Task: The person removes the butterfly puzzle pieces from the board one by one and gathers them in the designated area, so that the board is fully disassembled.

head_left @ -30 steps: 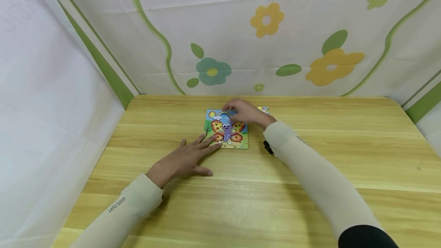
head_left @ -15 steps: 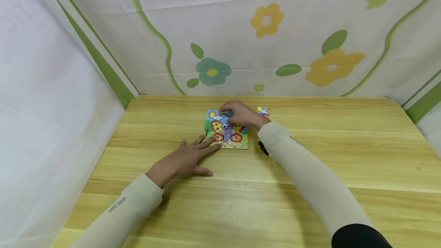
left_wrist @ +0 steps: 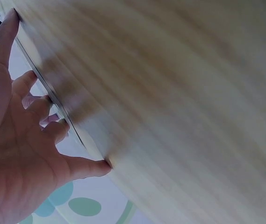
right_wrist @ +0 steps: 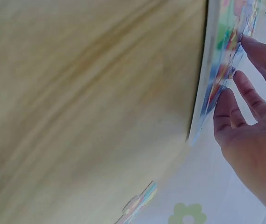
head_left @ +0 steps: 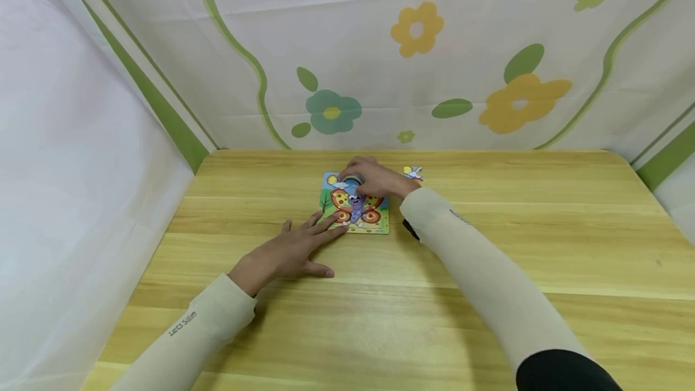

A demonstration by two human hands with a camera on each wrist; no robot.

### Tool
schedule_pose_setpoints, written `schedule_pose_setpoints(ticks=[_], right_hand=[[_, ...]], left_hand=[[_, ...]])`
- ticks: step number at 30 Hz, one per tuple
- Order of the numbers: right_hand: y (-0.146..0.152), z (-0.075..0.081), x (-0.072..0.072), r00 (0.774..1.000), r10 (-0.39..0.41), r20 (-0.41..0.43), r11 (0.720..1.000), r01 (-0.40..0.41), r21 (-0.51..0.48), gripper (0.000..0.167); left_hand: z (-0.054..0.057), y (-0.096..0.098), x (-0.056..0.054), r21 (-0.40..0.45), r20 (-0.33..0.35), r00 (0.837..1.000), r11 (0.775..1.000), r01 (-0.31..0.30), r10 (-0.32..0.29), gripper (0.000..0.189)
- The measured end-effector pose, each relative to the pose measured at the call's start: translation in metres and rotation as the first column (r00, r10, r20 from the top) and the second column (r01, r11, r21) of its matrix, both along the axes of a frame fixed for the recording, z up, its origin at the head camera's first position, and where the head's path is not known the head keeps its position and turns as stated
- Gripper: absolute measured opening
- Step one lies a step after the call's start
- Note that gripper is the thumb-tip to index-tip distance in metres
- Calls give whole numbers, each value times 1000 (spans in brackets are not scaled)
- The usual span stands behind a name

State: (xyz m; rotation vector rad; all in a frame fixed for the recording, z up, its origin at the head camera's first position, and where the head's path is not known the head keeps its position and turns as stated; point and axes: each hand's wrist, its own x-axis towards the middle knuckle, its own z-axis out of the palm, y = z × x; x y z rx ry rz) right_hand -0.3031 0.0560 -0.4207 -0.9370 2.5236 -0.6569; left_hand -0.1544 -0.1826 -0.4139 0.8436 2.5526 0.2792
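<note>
A colourful butterfly jigsaw puzzle board [head_left: 356, 217] lies flat on the wooden table. My left hand [head_left: 295, 249] rests spread on the table and the board's lower left edge, its fingertips on the picture's corner. Over the board's upper right is my right hand [head_left: 377, 178], its bent fingers and thumb on either side of the rainbow. Seen from the right wrist, these fingertips [right_wrist: 224, 95] touch the picture surface. Whether they pinch a piece is hidden. To the right of the board, a loose puzzle piece [head_left: 414, 172] lies partly behind the right wrist.
The wooden table [head_left: 516, 246] has its far edge just behind the board. A white curtain [head_left: 374, 77] with printed flowers and vines hangs behind it, and white cloth [head_left: 81, 168] encloses the left side.
My right hand has shifted a little to the left across the board's top, uncovering more of the loose piece. The left hand has stayed in place.
</note>
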Motion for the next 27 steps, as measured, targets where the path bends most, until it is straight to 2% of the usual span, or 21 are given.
schedule_pose_setpoints(ticks=[7,22,27], right_hand=[[-1,5,2,999,11,53,1000,-12,20,51],[-1,6,0,998,10,67,999,-13,47,49],[-1,6,0,997,10,74,1000,-12,22,48]], left_hand=[[-1,0,1,-3,3,1000,1000,-8,8,89],[-1,0,0,-5,-2,1000,1000,-2,2,89],[-2,0,0,-1,1,1000,1000,-2,2,89]])
